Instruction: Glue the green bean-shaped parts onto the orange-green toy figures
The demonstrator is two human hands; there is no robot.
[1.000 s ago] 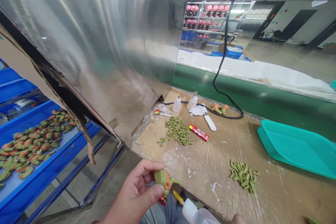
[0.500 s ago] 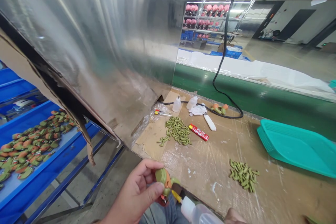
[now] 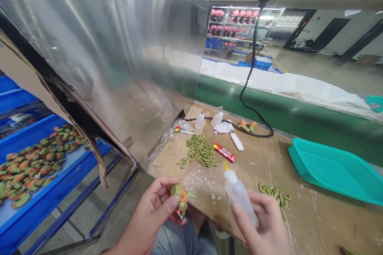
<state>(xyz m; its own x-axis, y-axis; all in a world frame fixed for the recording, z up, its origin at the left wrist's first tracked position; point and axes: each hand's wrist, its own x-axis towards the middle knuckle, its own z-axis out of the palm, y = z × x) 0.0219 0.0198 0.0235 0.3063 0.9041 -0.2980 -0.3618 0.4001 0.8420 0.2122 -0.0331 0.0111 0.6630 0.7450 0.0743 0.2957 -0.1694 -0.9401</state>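
Observation:
My left hand is closed around a small green-and-orange figurine, in front of the table's near edge. A thin green piece sticks out from the figurine's right side. In my right hand is a clear squeeze bottle with a yellow nozzle, held tip up and leaning left over the table. The nozzle is apart from the figurine. Just right of that hand lies a pile of small green curved pieces. Another, larger pile of green pieces sits farther back.
On the cardboard-covered table are a red box, two white bottles, a crumpled tissue, orange-and-green figurines and a teal basket. A black cable hangs behind. A blue tray of figurines stands left.
The squeeze bottle has moved up and away from the figurine, its nozzle swinging upright. My right hand has come into fuller view. My left hand still holds the figurine.

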